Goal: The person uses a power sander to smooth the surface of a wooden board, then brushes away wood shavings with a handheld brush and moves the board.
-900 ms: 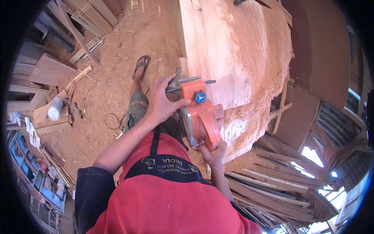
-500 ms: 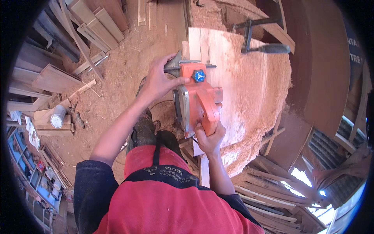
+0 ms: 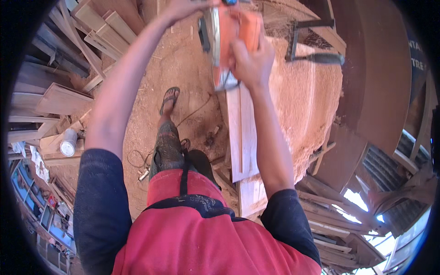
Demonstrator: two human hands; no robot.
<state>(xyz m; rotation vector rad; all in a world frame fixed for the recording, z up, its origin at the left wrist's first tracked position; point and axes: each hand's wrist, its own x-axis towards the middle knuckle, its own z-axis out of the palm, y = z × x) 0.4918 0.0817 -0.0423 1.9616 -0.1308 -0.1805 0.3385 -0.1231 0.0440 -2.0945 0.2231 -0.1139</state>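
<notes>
An orange electric planer [image 3: 228, 41] lies along the left edge of a pale wooden board [image 3: 235, 133], far out in front of me. My right hand [image 3: 254, 64] is wrapped round its rear handle. At the upper edge of the picture my left hand [image 3: 185, 8] holds the planer's front end, beside a blue knob [image 3: 229, 2]; part of this hand and the planer's nose are cut off. Both arms are stretched forward. Some motion blur lies over the planer and the hands.
Sawdust covers the worktop [image 3: 307, 101] right of the board. A clamp [image 3: 316, 57] with a dark handle stands at its far side. Planks [image 3: 110, 34] lean at the far left, near a white can [image 3: 68, 143]. Scrap timber [image 3: 330, 220] is heaped at the near right.
Both hands have pushed the planer forward along the board, away from my body. More of the board's near part now shows behind it. My foot in a sandal has come into view.
</notes>
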